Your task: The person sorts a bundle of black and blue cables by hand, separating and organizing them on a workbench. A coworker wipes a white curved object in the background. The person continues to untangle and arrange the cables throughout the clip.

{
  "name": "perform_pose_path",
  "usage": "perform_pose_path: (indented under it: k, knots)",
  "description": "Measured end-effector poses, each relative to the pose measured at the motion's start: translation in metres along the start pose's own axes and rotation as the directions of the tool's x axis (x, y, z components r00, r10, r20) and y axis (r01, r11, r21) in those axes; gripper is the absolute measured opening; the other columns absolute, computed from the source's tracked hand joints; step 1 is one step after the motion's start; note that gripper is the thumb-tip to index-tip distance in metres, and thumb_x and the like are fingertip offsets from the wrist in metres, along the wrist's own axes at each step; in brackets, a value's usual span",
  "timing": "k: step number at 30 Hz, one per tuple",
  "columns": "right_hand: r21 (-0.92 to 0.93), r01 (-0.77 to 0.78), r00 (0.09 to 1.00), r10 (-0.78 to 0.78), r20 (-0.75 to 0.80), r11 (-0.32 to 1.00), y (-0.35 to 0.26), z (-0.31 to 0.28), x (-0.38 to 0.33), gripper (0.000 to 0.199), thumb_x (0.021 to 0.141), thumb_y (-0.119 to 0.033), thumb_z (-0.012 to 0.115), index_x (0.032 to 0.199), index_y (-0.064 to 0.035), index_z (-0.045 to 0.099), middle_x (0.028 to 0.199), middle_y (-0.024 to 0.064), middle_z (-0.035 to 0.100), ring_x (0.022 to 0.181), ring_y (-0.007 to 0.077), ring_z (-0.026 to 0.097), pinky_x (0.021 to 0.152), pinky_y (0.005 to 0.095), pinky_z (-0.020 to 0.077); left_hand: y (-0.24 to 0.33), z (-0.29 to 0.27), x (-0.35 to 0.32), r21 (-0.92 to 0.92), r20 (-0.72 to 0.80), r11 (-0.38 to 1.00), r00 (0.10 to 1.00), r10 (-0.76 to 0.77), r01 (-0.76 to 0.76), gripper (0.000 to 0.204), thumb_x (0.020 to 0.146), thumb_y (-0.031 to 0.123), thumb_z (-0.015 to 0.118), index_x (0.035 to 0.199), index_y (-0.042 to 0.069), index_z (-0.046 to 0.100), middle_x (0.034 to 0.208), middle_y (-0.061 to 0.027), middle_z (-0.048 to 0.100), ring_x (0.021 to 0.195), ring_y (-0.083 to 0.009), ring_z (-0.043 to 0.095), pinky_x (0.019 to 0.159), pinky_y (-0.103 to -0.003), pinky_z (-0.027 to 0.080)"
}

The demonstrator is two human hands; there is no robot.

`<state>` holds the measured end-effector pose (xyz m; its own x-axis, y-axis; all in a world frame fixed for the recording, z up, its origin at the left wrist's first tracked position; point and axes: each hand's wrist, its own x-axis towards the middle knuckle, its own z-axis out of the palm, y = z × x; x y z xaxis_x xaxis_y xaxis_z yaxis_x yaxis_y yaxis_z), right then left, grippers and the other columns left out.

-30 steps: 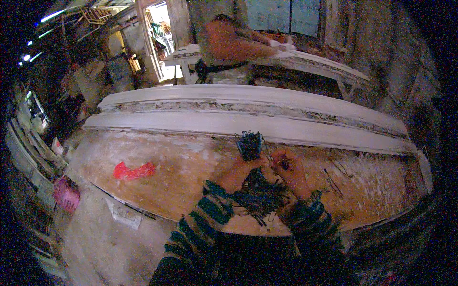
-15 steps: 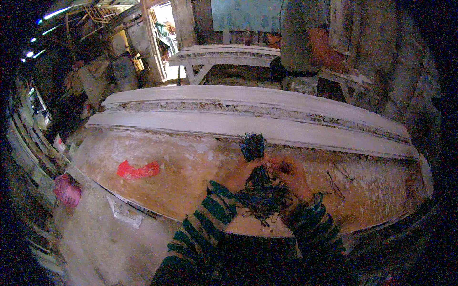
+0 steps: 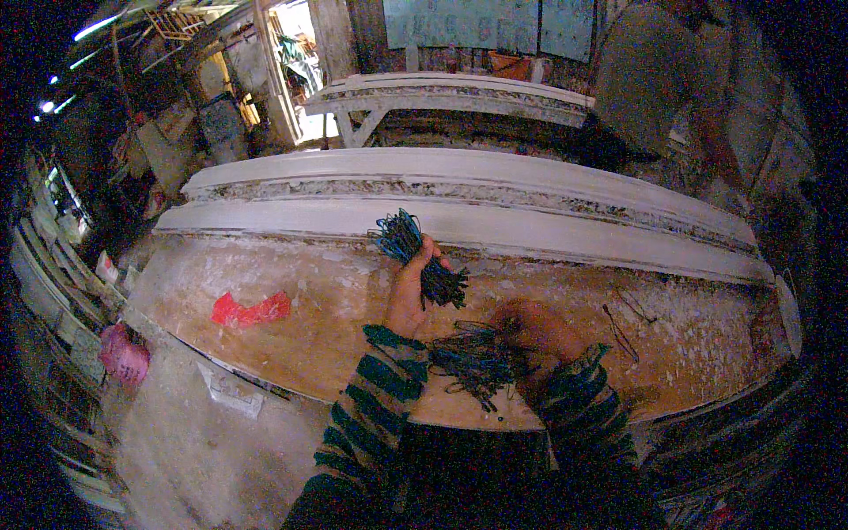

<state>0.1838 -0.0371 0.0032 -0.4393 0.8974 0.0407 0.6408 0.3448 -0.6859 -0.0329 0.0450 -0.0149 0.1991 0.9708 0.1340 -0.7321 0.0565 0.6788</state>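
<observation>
My left hand (image 3: 412,287) is closed round a bundle of thin dark strands (image 3: 402,237), black and blue with looped ends, raised above the wooden table (image 3: 336,291). Loops stick out above the fist and the rest hangs out at its right side. A loose pile of the same looped strands (image 3: 473,358) lies near the table's front edge, between my forearms. Over the right side of this pile is my right hand (image 3: 543,331); its fingers are smeared by motion, so whether they grip any strands is unclear.
Two long white boards (image 3: 459,231) run along the table's far side. A red scrap (image 3: 250,309) lies at left, and a few loose strands (image 3: 623,336) at right. A pink bag (image 3: 124,353) sits beyond the left edge. Behind stand a white-topped bench (image 3: 459,84) and a person (image 3: 649,79).
My left hand has moved left and up with the bundle, away from my right hand. The right hand has dropped slightly toward the pile. The person behind has shifted right.
</observation>
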Motion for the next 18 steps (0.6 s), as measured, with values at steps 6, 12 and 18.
perform_pose_path:
  k: [6, 12, 18]
  knots:
    - [-0.183, 0.019, 0.999, -0.011, 0.049, 0.983, 0.012, 0.005, 0.003, 0.021, 0.069, -0.018, 0.066, 0.086, -0.0063, 0.066, 0.085, 0.0135, 0.065, 0.081, 0.0306, 0.062, 0.074, 0.038, 0.0478, 0.003, 0.01, -0.006, -0.04, 0.009, 0.997, 0.998, 0.062, -0.062, 0.018, 0.087, 0.026, 0.06, 0.089, 0.011, 0.05, 0.076, 0.0008, 0.05, 0.069, -0.0127, 0.054, 0.063, -0.031, 0.048]
    - [-0.112, -0.035, 0.999, 0.037, 0.017, 0.993, 0.029, -0.002, 0.003, 0.018, 0.07, -0.013, 0.065, 0.086, -0.0057, 0.066, 0.079, 0.0106, 0.066, 0.074, 0.0248, 0.062, 0.069, 0.0358, 0.0483, 0.016, 0.014, -0.009, -0.138, 0.046, 0.985, 0.993, 0.109, -0.101, 0.019, 0.087, 0.027, 0.059, 0.086, 0.012, 0.048, 0.076, 0.0013, 0.049, 0.07, -0.0128, 0.053, 0.067, -0.031, 0.047]
    - [0.215, -0.168, 0.973, 0.197, -0.119, 0.962, 0.002, -0.016, -0.008, 0.014, 0.074, -0.013, 0.067, 0.085, -0.0035, 0.067, 0.075, 0.0046, 0.065, 0.067, 0.0127, 0.058, 0.064, 0.0297, 0.0468, 0.012, 0.012, -0.009, -0.063, 0.094, 0.994, 0.991, 0.099, -0.093, 0.017, 0.087, 0.024, 0.06, 0.085, 0.011, 0.048, 0.076, 0.0013, 0.049, 0.071, -0.0127, 0.053, 0.067, -0.031, 0.047]
